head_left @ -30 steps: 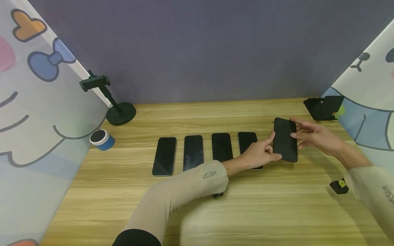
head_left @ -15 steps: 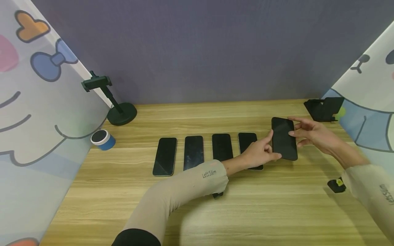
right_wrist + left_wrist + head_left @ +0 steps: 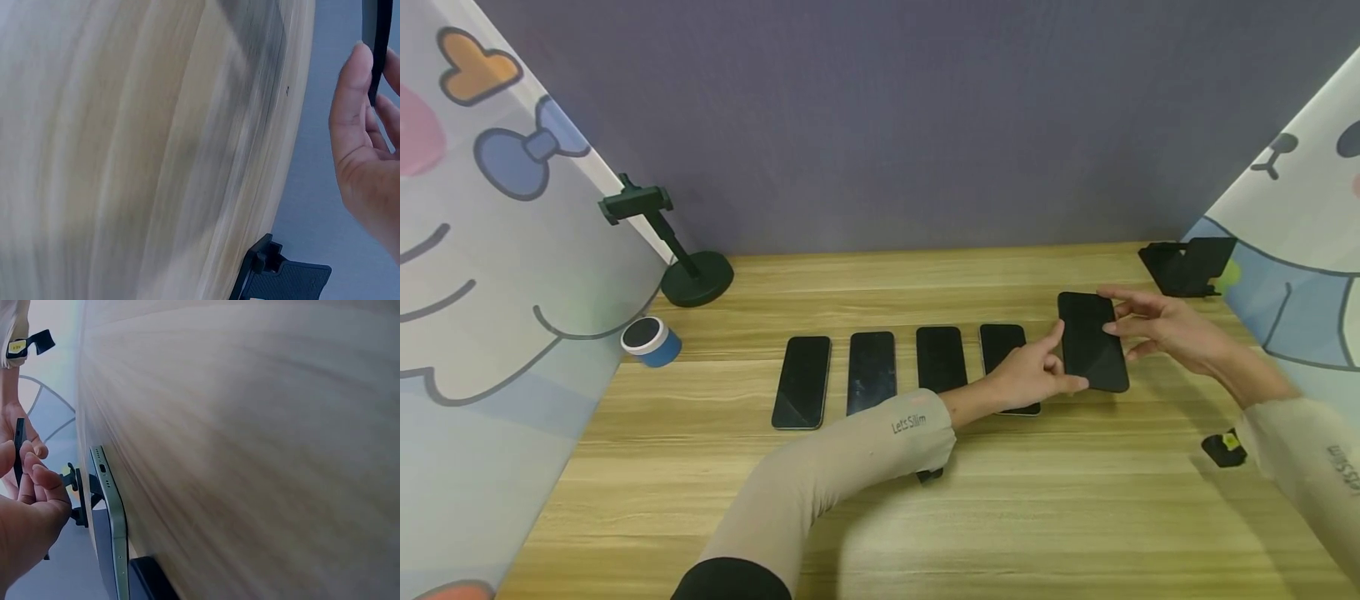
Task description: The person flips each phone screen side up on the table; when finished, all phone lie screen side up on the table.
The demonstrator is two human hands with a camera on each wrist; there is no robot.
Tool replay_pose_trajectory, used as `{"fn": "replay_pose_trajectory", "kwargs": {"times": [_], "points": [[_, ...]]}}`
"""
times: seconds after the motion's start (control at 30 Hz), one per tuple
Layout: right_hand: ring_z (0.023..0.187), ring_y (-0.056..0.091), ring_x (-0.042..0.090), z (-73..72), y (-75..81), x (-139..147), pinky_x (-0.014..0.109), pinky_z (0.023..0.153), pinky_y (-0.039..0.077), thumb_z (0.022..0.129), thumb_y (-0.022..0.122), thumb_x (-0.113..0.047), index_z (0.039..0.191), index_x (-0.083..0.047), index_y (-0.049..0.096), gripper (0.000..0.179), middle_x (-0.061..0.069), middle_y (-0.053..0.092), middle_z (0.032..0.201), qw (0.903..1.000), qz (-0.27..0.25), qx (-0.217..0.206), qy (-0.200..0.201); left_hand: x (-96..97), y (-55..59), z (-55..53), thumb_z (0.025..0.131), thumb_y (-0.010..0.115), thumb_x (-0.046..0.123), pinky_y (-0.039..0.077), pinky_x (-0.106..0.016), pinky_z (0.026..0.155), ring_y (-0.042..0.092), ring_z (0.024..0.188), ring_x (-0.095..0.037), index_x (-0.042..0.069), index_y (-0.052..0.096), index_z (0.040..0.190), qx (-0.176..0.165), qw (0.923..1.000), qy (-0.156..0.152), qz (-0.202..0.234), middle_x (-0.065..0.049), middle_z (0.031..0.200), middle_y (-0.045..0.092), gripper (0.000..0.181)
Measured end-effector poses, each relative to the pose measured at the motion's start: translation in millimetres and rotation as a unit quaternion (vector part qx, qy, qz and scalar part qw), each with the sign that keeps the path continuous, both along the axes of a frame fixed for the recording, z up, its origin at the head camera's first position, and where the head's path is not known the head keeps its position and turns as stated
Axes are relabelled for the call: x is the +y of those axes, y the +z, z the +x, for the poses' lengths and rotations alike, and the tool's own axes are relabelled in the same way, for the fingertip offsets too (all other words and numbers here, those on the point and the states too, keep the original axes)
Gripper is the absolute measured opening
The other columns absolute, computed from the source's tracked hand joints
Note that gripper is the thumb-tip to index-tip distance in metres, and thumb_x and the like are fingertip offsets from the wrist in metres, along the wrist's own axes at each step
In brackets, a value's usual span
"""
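Note:
Both hands hold a black smartphone [image 3: 1094,343] raised above the right side of the table. My left hand [image 3: 1033,371] pinches its left side near the lower corner between fingers and thumb. On the opposite edge, my right hand [image 3: 1165,329] grips it with thumb in front and fingers behind. The left wrist view shows this phone [image 3: 20,447] edge-on, between both hands; in the right wrist view only part of the phone [image 3: 378,37] shows. Under my left wrist lies a phone [image 3: 1002,343] on the table, partly covered.
Further left lie more phones: one [image 3: 802,383], a second [image 3: 872,371] and a third [image 3: 942,358], the latter two partly behind my sleeve. A dark stand [image 3: 696,277] and a blue-white tub [image 3: 652,341] stand left. A black folding holder [image 3: 1187,267] sits back right.
The held phone has shifted slightly left, its top leaning a little further left. Both hands keep their hold; the other phones stay put.

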State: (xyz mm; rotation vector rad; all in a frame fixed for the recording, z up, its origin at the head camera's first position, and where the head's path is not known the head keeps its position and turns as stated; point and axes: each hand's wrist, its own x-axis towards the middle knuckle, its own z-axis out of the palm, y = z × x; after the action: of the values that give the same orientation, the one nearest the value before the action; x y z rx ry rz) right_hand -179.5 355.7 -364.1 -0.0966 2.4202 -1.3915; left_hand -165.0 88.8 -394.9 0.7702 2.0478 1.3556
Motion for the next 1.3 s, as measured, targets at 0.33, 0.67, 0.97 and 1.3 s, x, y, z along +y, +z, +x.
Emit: {"fn": "replay_pose_trajectory", "kwargs": {"times": [0.33, 0.67, 0.97, 1.3], "points": [[0.104, 0.054, 0.003, -3.5, 4.8, 7, 0.043, 0.078, 0.058, 0.102, 0.059, -0.018, 0.162, -0.016, 0.021, 0.071, 0.016, 0.024, 0.145, 0.9967, 0.021, -0.058, 0.053, 7.6, 5.5, 9.4, 0.097, 0.068, 0.036, 0.04, -0.022, 0.048, 0.049, 0.049, -0.012, 0.021, -0.003, 0.162, -0.021, 0.9989, 0.005, -0.041, 0.001, 0.079, 0.072, 0.097], [0.111, 0.054, 0.02, -9.5, -11.8, 5, 0.042, 0.084, 0.058, 0.1, 0.062, -0.022, 0.162, -0.01, 0.01, 0.082, 0.026, 0.016, 0.15, 0.9873, 0.019, -0.136, 0.08, 21.1, 10.7, 14.5, 0.095, 0.07, 0.034, 0.046, -0.023, 0.056, 0.06, 0.06, -0.01, 0.017, 0.005, 0.163, -0.045, 0.989, 0.046, -0.133, 0.007, 0.076, 0.073, 0.095], [0.146, 0.008, 0.058, -12.7, -19.6, 2, 0.049, 0.092, 0.056, 0.1, 0.062, -0.026, 0.163, -0.01, 0.006, 0.085, 0.036, -0.003, 0.161, 0.9843, 0.016, -0.154, 0.084, 33.1, 10.6, 12.7, 0.093, 0.072, 0.038, 0.048, -0.022, 0.058, 0.062, 0.063, -0.006, 0.014, 0.016, 0.162, -0.008, 0.9766, 0.062, -0.206, 0.009, 0.069, 0.073, 0.092], [0.119, 0.057, 0.041, -17.5, -15.4, -3, 0.042, 0.079, 0.06, 0.1, 0.061, -0.029, 0.162, -0.008, 0.011, 0.083, 0.041, 0.008, 0.157, 0.9827, 0.067, -0.137, 0.105, 41.3, 13.8, 12.2, 0.091, 0.071, 0.048, 0.046, -0.02, 0.055, 0.06, 0.057, -0.005, 0.018, 0.02, 0.161, 0.053, 0.9488, 0.056, -0.306, 0.012, 0.062, 0.068, 0.093]]}}
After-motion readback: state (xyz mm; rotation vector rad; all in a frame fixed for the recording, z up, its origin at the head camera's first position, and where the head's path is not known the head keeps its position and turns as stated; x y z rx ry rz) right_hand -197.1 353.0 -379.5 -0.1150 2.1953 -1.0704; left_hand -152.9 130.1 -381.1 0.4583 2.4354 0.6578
